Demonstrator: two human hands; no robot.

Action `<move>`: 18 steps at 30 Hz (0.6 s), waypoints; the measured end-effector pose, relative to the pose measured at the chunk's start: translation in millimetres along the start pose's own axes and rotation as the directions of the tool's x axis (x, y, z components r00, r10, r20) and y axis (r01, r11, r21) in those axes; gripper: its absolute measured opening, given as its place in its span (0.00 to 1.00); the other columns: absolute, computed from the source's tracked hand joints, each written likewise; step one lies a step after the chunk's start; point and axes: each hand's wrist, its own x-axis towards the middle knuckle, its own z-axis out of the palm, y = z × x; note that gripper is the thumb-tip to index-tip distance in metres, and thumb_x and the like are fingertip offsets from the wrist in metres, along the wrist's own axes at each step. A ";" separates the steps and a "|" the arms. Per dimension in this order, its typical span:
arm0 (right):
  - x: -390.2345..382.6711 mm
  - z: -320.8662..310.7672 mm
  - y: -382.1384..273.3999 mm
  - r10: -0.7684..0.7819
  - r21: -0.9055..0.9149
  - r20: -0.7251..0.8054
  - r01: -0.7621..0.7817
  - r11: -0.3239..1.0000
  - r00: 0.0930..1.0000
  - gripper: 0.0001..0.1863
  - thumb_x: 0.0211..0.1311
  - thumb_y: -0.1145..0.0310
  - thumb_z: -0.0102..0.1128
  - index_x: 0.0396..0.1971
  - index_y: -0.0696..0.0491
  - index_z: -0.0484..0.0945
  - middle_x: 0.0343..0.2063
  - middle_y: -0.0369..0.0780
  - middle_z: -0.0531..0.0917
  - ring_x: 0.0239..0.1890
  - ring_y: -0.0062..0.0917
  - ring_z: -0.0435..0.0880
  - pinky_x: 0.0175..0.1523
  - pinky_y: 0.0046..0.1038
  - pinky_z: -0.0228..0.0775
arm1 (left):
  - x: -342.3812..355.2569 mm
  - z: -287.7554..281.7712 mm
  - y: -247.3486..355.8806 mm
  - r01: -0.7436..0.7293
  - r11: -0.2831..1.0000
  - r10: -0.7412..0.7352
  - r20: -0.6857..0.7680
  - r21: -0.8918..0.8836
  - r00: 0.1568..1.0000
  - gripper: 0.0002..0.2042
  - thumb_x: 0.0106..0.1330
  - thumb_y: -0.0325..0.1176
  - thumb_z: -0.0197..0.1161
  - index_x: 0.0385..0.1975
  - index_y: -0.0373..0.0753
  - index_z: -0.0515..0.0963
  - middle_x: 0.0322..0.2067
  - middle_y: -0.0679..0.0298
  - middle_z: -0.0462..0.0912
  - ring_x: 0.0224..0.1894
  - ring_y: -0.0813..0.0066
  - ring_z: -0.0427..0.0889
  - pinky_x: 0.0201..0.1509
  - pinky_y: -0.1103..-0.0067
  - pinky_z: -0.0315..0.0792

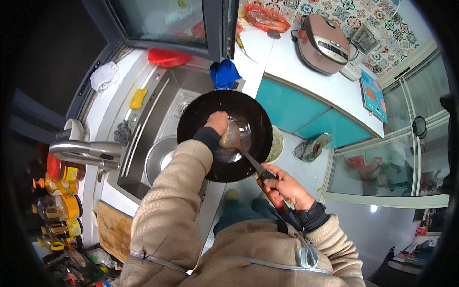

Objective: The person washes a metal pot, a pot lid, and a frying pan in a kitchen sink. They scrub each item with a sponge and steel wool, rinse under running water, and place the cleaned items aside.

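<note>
A large dark wok (253, 107) is held over the right edge of the sink, its inside wet and shiny. Across it lies a spatula (250, 158) with a broad metal head and a black handle. My right hand (289, 188) grips the spatula's handle, right beside the wok's reddish-brown handle (276, 198); whether it also grips that handle is hard to tell. Inside the wok, my left hand (218, 122) is closed against the spatula's head. Something yellowish shows under its fingers, too hidden to name.
Beneath the wok, the sink (179, 79) holds a metal bowl (155, 160). A faucet (86, 153), yellow sponge (138, 98) and scouring pad (123, 132) are left of it. A blue cloth (224, 74) hangs behind. A rice cooker (322, 44) stands on the right counter; a bin (276, 143) is below.
</note>
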 end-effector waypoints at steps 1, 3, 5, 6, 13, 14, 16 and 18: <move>1.5 0.5 3.4 0.019 0.023 -0.001 -0.019 1.000 1.000 0.31 0.63 0.78 0.49 0.66 0.47 0.55 0.23 0.33 0.72 0.16 0.13 0.68 0.17 0.14 0.57 | -4.3 -6.7 -2.8 0.015 0.994 -0.020 0.044 0.112 0.999 0.15 0.60 0.26 0.52 0.45 0.32 0.78 0.49 0.43 0.76 0.49 0.51 0.79 0.53 0.64 0.74; 2.2 -1.1 9.0 0.027 -0.043 0.001 -0.027 0.999 1.000 0.31 0.63 0.76 0.49 0.66 0.47 0.55 0.23 0.32 0.73 0.16 0.13 0.67 0.16 0.14 0.57 | -19.0 -17.8 -6.6 -0.021 0.980 -0.002 0.117 0.196 0.993 0.13 0.60 0.27 0.54 0.41 0.32 0.80 0.45 0.47 0.80 0.49 0.51 0.79 0.52 0.65 0.74; 2.8 -1.9 13.7 0.001 -0.088 0.033 0.002 0.996 0.999 0.31 0.63 0.76 0.49 0.66 0.47 0.55 0.23 0.32 0.73 0.16 0.13 0.67 0.16 0.14 0.57 | -31.0 -30.3 -9.5 -0.111 0.951 0.051 0.206 0.289 0.977 0.12 0.58 0.28 0.57 0.41 0.32 0.81 0.44 0.48 0.80 0.49 0.54 0.80 0.53 0.67 0.74; 3.9 -2.1 14.7 0.002 -0.085 0.019 0.000 0.996 1.000 0.31 0.63 0.76 0.49 0.66 0.47 0.55 0.23 0.32 0.73 0.16 0.13 0.67 0.16 0.14 0.57 | -35.6 -36.1 -11.6 -0.111 0.949 0.048 0.212 0.295 0.976 0.12 0.58 0.28 0.58 0.41 0.32 0.81 0.43 0.48 0.80 0.49 0.54 0.80 0.53 0.68 0.74; -2.1 -1.5 8.3 -0.034 -0.065 -0.035 0.031 0.997 0.999 0.32 0.62 0.77 0.46 0.67 0.48 0.53 0.22 0.33 0.72 0.16 0.13 0.65 0.17 0.15 0.56 | -46.1 -21.9 -3.4 -0.098 0.967 0.092 0.036 0.237 0.995 0.10 0.54 0.27 0.60 0.35 0.33 0.82 0.38 0.46 0.81 0.44 0.53 0.81 0.48 0.67 0.76; -4.4 -0.4 6.7 -0.036 -0.055 -0.029 0.035 0.998 0.999 0.32 0.62 0.78 0.46 0.67 0.48 0.53 0.22 0.33 0.72 0.16 0.13 0.65 0.17 0.15 0.56 | -46.6 -13.8 3.6 -0.122 0.979 0.124 0.000 0.166 0.992 0.09 0.53 0.29 0.60 0.32 0.32 0.82 0.35 0.45 0.81 0.42 0.51 0.82 0.46 0.67 0.76; -7.4 2.1 3.2 -0.066 -0.088 -0.028 0.063 0.994 0.997 0.33 0.62 0.79 0.46 0.67 0.50 0.52 0.21 0.34 0.72 0.15 0.14 0.65 0.18 0.15 0.57 | -48.0 -4.3 11.4 -0.164 0.977 0.155 0.074 0.139 0.985 0.10 0.53 0.25 0.60 0.35 0.33 0.82 0.38 0.45 0.81 0.46 0.51 0.81 0.49 0.65 0.76; -10.2 4.6 1.7 -0.043 -0.049 -0.028 0.041 0.998 0.999 0.32 0.61 0.79 0.46 0.67 0.50 0.52 0.21 0.34 0.72 0.15 0.14 0.65 0.18 0.15 0.57 | -49.2 -3.2 12.5 -0.251 0.949 0.249 0.034 0.191 0.968 0.09 0.54 0.29 0.60 0.32 0.32 0.82 0.35 0.45 0.81 0.41 0.50 0.81 0.46 0.65 0.76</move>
